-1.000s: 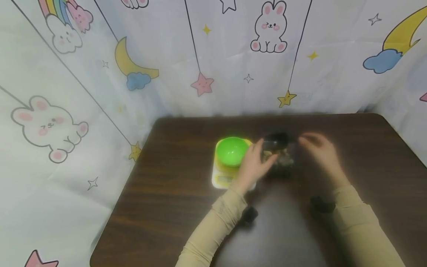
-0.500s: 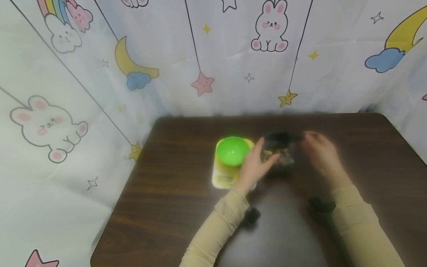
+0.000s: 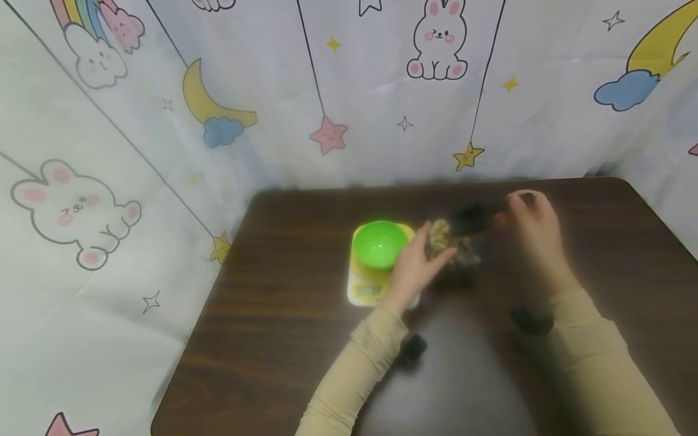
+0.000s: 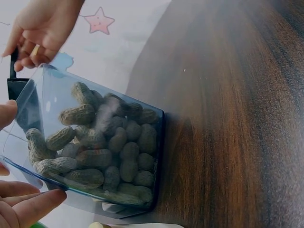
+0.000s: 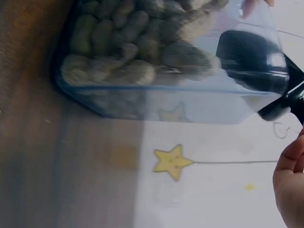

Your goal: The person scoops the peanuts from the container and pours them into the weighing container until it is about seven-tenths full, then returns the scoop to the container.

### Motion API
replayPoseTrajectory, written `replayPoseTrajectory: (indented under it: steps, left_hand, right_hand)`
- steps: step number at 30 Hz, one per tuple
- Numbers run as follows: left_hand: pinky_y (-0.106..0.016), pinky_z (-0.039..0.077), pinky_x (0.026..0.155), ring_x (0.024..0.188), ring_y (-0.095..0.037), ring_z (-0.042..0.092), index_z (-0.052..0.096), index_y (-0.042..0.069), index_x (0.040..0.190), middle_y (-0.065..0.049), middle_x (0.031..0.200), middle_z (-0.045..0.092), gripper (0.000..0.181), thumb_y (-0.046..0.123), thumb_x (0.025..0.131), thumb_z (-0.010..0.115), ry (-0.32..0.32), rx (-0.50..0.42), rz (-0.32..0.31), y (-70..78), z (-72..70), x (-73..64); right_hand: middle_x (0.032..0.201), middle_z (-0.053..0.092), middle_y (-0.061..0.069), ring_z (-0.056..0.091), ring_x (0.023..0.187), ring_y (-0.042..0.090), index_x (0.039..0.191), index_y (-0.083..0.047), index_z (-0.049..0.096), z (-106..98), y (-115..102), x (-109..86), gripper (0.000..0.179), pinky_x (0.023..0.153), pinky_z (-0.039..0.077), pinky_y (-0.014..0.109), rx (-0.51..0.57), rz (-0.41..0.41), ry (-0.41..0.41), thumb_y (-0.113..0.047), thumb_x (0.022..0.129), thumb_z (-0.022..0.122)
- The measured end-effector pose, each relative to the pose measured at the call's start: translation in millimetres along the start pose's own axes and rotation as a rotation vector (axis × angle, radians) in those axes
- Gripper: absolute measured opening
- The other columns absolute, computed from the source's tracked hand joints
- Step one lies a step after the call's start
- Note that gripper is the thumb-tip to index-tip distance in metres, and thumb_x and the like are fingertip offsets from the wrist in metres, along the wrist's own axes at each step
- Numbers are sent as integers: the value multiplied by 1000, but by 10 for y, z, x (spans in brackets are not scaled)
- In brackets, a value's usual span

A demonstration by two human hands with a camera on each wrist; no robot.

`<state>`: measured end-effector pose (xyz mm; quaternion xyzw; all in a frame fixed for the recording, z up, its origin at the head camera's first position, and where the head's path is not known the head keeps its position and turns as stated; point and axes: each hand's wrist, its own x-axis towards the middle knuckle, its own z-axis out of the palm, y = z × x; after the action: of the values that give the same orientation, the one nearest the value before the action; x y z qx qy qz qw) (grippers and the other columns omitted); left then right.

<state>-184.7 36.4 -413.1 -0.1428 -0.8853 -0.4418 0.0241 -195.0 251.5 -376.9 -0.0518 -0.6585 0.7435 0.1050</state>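
Note:
A clear plastic container [image 4: 51, 95] stands on the table, part filled with unshelled peanuts [image 4: 90, 159]. My left hand [image 3: 412, 270] grips it near the rim from the left side, thumb and fingers on its wall. Over on the right, my right hand [image 3: 538, 233] pinches the handle of a black scoop [image 5: 249, 59]. The scoop's head is tilted at the container's mouth, above the peanuts, and shows through the clear wall in the right wrist view. What lies inside the scoop is hidden.
Just left of the container, a bright green bowl [image 3: 380, 245] sits on a white and yellow kitchen scale [image 3: 357, 298], partly covered by my left hand. The dark wooden table [image 3: 262, 315] ends at a cartoon-printed white backdrop [image 3: 283, 79].
My right hand has risen and shifted slightly away, tilting the scoop up and to the right. More peanuts now show beside the scoop. My left hand keeps its grip on the container.

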Motion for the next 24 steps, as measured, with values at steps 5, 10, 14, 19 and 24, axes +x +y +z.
replayPoseTrajectory:
  steps: [5,10,14,19,24]
  left_hand:
    - [-33,43,106,126,-22,50,31,15,145,-7,144,46,76,53,85,58,1,11,-5,-18,-2,2]
    - [-31,45,104,123,-22,54,32,12,144,-11,140,50,73,49,86,59,6,44,38,-38,17,30]
    - [-29,46,103,121,-22,55,32,13,144,-11,137,52,73,49,86,59,4,39,40,-37,11,31]
    - [-30,48,101,118,-22,57,32,14,144,-11,135,54,74,50,86,60,-2,33,26,-23,-3,25]
    - [-31,49,100,116,-22,58,32,13,144,-11,132,56,75,50,86,60,-3,22,21,-17,-6,21]
  right_hand:
    - [68,64,-18,62,65,-1,104,-26,55,62,-116,-30,13,56,49,13,-286,-183,31,-30,92,57]
    - [68,60,-31,59,66,-8,105,-32,53,98,-176,-48,11,58,43,10,-547,-290,44,-30,94,54]
    - [70,55,-32,54,63,-7,106,-30,53,119,-197,-69,12,55,40,13,-654,-305,25,-33,95,51]
    - [72,52,-27,49,62,-5,113,-17,52,121,-178,-70,27,56,38,20,-748,-294,-23,-38,96,47]
    - [76,59,-15,50,65,-3,115,-15,52,153,-153,-78,30,59,39,22,-785,-294,-48,-38,96,47]
